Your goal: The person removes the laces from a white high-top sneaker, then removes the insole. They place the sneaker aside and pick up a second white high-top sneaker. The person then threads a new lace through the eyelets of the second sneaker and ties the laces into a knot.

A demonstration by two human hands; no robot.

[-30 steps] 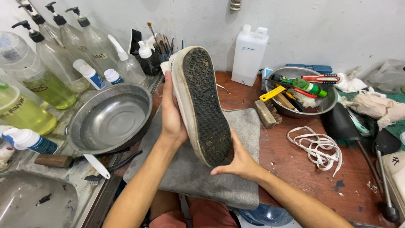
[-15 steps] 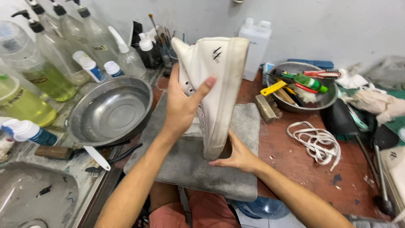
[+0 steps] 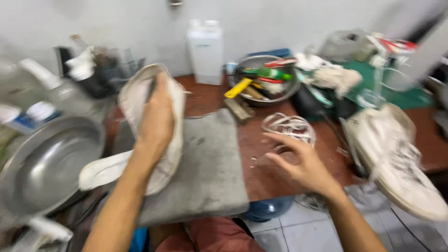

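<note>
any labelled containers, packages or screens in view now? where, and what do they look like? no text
White plastic jug: rectangular, against the back wall at the centre, faint pale mark on its front.
Green bottle: lying in the metal bowl of tools, right of the jug.
White bottle with blue label: far left, above the large metal basin, blurred.
No screens or signs visible.

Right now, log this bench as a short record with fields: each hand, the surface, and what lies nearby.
left hand: gripping a white shoe, held above the grey towel
right hand: open, fingers spread, holding nothing, over the wooden bench
nearest to right hand: white laces
far right: second white shoe, dirty, at the bench edge
left: metal basin
back: metal bowl of tools, white jug
image: blurred
</note>
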